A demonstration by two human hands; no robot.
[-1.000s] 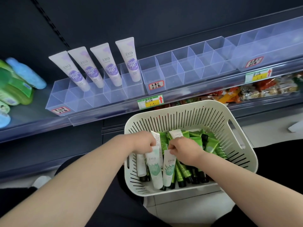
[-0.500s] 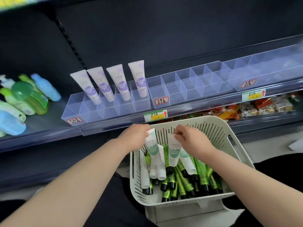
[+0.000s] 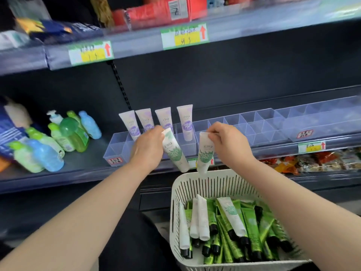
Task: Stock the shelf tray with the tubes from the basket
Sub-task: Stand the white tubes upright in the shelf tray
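Purple-labelled tubes (image 3: 184, 124), stood in the shelf tray (image 3: 117, 151): four are counted. Leaf-print tubes (image 3: 173, 151) held above the basket (image 3: 214, 182): two are counted, one by the left hand (image 3: 148, 145), one by the right hand (image 3: 228, 143). White tubes (image 3: 203, 220) laid in the basket: four are seen. Green tubes (image 3: 252, 231) in the basket: many, overlapped; no exact count is obtained. Yellow price tags (image 3: 184, 36) on the upper shelf (image 3: 273, 22): two.

Red package (image 3: 156, 13), top centre: white sticker reads "7".
Price tags (image 3: 184, 36), upper shelf edge and lower right: yellow band, red up arrow; handwriting illegible.
Tray labels (image 3: 115, 160), red-bordered, lower left and right: characters unreadable.
Tubes (image 3: 174, 151), centre: print too blurred to read.
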